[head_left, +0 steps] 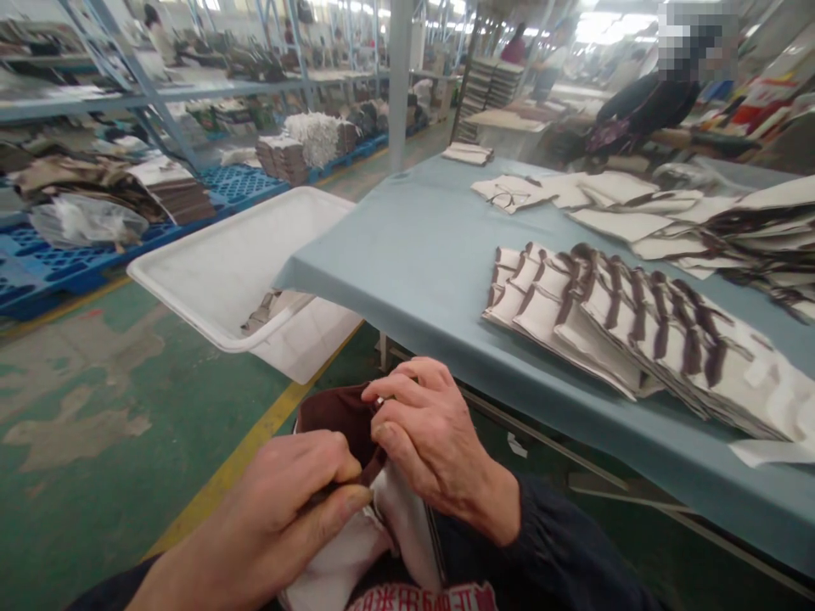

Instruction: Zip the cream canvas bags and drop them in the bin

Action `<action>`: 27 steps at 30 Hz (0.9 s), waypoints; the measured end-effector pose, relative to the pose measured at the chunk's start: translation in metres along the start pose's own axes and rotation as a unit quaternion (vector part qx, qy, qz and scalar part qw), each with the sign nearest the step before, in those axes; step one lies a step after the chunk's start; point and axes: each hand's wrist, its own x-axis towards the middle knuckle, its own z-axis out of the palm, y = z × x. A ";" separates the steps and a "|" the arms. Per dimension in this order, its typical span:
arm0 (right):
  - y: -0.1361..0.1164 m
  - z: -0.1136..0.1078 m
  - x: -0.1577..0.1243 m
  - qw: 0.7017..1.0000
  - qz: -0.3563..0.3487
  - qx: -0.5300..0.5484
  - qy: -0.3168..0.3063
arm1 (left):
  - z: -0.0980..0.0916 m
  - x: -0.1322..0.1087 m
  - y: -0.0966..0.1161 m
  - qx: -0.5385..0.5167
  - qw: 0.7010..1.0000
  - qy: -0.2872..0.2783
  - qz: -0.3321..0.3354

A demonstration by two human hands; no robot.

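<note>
A brown and white fabric piece point(337, 416) is held up close to my body, below the front edge of the blue-covered table. My left hand point(286, 492) pinches its brown edge between thumb and fingers. On the other side, my right hand point(433, 433) grips the same brown edge, its fingers curled at the rim. Beneath both hands hangs the white part of the piece, partly hidden by them. What lies inside the fold cannot be made out.
The blue table point(382, 246) carries a fanned row of white and brown pieces point(611, 314), more loose pieces and glasses point(508, 199). A white bin point(210, 255) stands at its left end. A person point(655, 102) is beyond the table.
</note>
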 end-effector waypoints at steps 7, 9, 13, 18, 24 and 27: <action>-0.009 -0.010 0.000 0.989 -0.027 0.109 -0.099 | 0.000 -0.001 0.002 0.033 0.998 -0.006 0.051; -0.009 -0.011 -0.001 0.984 -0.004 0.131 -0.121 | 0.000 -0.002 0.002 0.032 0.998 -0.016 0.048; -0.006 -0.015 -0.001 0.961 0.050 0.215 -0.167 | -0.004 0.002 0.003 0.025 0.999 -0.028 0.033; -0.005 -0.007 -0.001 0.902 0.132 0.341 -0.230 | -0.006 0.014 0.001 -0.009 0.998 -0.028 0.054; -0.019 0.007 -0.006 0.954 0.098 0.275 -0.075 | -0.002 0.020 -0.018 -0.032 0.998 0.055 0.027; -0.028 0.005 -0.006 0.956 0.127 0.263 -0.033 | 0.005 0.024 -0.020 -0.028 0.995 0.096 0.011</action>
